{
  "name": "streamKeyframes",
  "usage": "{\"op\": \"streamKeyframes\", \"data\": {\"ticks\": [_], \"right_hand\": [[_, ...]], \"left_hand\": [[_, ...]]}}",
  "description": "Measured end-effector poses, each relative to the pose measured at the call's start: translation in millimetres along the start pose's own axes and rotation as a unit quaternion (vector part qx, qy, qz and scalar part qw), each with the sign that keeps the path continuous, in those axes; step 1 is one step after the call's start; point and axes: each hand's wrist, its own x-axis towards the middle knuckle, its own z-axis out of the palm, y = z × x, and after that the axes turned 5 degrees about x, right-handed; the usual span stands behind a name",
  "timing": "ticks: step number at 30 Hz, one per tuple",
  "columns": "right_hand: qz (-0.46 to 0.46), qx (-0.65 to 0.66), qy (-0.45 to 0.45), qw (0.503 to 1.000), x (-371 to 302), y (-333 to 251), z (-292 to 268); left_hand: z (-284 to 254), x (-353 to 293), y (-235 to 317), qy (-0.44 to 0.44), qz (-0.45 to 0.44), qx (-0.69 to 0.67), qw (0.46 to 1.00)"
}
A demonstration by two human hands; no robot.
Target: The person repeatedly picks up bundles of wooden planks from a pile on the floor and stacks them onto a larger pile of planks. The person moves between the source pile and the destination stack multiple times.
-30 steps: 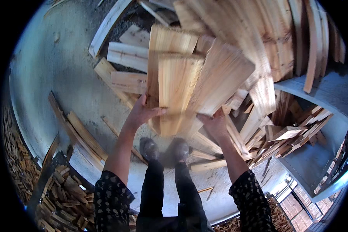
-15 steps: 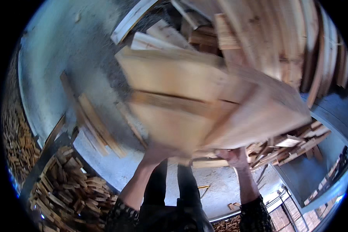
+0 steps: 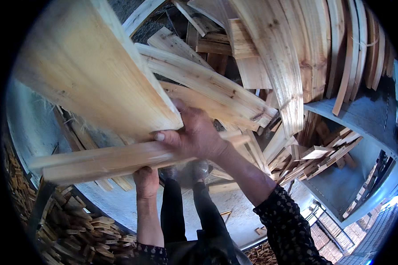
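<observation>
My right hand [image 3: 198, 132] reaches across to the left and is closed on the lower corner of a wide pale wooden board [image 3: 97, 66], its thumb against the edge. That board stands tilted at the upper left, close to the camera. Just below, a narrow length of wood [image 3: 97, 164] lies crosswise, its end hidden behind my right hand. My left hand [image 3: 146, 182] holds this narrow wood from underneath; most of its fingers are hidden behind it. Loose planks [image 3: 208, 84] lie beyond my hands.
Long boards [image 3: 314, 48] lean in a row at the upper right. A metal frame [image 3: 353, 119] stands below them, beside a stack of cut wood [image 3: 318, 154]. Short wood pieces [image 3: 82, 225] are heaped at the lower left. My feet stand on the grey floor [image 3: 247, 212].
The boards, held in front between both hands before, have swung left and come apart. My right hand has moved left and up; my left hand has shifted slightly left.
</observation>
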Motion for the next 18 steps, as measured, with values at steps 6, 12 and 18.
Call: {"op": "streamKeyframes", "data": {"ticks": [6, 12, 18], "right_hand": [[-0.092, -0.04, 0.005, 0.995, 48.9, 28.5, 0.8], [-0.05, -0.07, 0.001, 0.996, 84.2, 24.9, 4.2], [0.041, 0.107, -0.038, 0.993, 98.6, 66.8, 61.0]], "left_hand": [[-30.1, 79.2, -30.5, -0.052, 0.079, 0.441, 0.892], [21.6, 96.6, 22.8, -0.104, 0.063, 0.22, 0.968], [-28.7, 106.1, -4.9, 0.027, -0.005, 0.211, 0.977]]}}
